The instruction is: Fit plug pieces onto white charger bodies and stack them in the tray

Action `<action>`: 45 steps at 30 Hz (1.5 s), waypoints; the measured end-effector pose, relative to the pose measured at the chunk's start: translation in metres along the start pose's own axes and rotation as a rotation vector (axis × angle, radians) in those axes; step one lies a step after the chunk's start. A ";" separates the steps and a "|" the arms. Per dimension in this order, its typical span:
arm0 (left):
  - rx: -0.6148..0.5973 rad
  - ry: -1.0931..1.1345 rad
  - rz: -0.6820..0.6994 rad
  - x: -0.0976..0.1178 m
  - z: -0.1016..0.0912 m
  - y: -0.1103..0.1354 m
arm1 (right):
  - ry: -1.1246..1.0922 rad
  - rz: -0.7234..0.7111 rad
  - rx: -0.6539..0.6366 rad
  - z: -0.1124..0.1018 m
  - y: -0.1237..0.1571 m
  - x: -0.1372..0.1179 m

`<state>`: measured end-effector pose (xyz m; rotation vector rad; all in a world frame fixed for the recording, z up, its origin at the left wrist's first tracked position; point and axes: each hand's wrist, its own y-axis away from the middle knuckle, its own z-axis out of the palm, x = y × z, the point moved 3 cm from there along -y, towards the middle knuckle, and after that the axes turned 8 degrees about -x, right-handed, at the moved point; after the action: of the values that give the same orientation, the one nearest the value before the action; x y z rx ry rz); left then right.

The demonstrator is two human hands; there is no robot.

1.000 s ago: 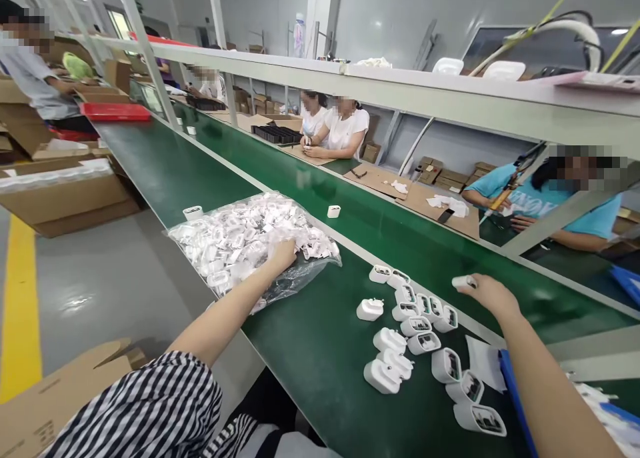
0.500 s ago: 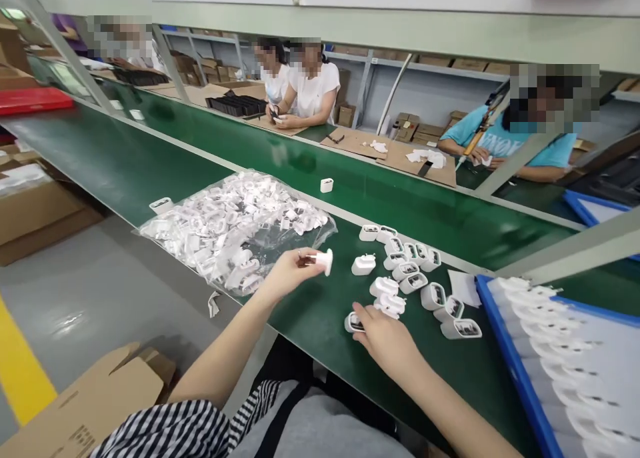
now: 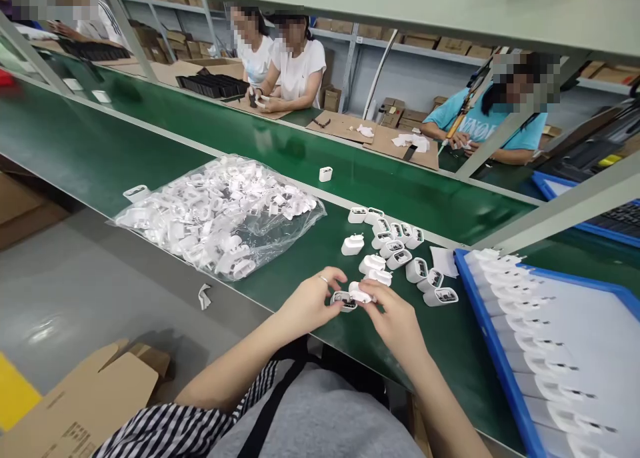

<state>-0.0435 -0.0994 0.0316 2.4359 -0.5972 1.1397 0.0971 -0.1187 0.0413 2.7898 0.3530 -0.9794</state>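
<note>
My left hand [image 3: 315, 301] curls its thumb and fingers around the left end of a white charger housing [image 3: 344, 303], whose open top shows dark parts inside. Between the fingertips of my right hand [image 3: 397, 311] is a white plug cap [image 3: 361, 292], tilted just above the housing's right end. Whether cap and housing touch is hard to see. Behind my hands lie capped chargers [image 3: 373, 265] and another capped one [image 3: 353, 245]. Several open housings [image 3: 395, 251] stand farther right. To the left, a clear plastic bag [image 3: 280, 241] is spread out under a heap of white caps [image 3: 210, 205].
A blue-edged tray [image 3: 480, 318] at right holds rows of capped chargers [image 3: 535, 351]. One housing [image 3: 325, 174] sits alone on the green belt beyond the rail. A slanted metal post [image 3: 565, 198] rises at right. Co-workers [image 3: 300, 71] sit across the line. A cardboard box [image 3: 100, 405] is at lower left.
My left hand has moved right and down from beside the bag to the housing. The cap it held is now in my right hand, which has left the housing. The camera view has shifted.
</note>
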 end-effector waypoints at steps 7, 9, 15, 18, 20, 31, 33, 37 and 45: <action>-0.090 -0.008 -0.109 -0.023 0.025 -0.007 | -0.072 0.017 0.001 0.033 0.002 0.012; -0.075 0.013 -0.105 -0.024 0.028 -0.007 | -0.060 -0.012 -0.004 0.037 0.001 0.012; -0.077 -0.080 -0.076 -0.026 0.033 -0.003 | -0.025 0.099 -0.132 0.030 -0.004 0.014; -0.103 -0.231 -0.096 -0.023 0.034 -0.002 | 0.020 0.155 -0.217 0.024 -0.008 0.013; -0.149 -0.350 -0.132 -0.018 0.032 -0.002 | 0.059 0.170 -0.273 0.021 -0.011 0.011; -0.730 -0.561 -0.264 0.016 0.005 -0.053 | 0.262 0.228 -0.554 0.013 -0.024 -0.004; -0.753 -0.579 -0.259 0.019 0.008 -0.057 | 0.248 0.217 -0.566 0.014 -0.026 -0.004; -0.689 -0.590 -0.266 0.020 0.015 -0.049 | 0.241 0.202 -0.535 0.016 -0.026 0.000; -0.321 -0.627 -0.515 -0.032 -0.058 -0.054 | 0.214 0.253 -0.405 0.004 0.009 0.021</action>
<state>-0.0698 -0.0182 0.0329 2.4217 -0.2538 0.0612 0.1127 -0.1248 0.0255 2.4892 0.1906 -0.4894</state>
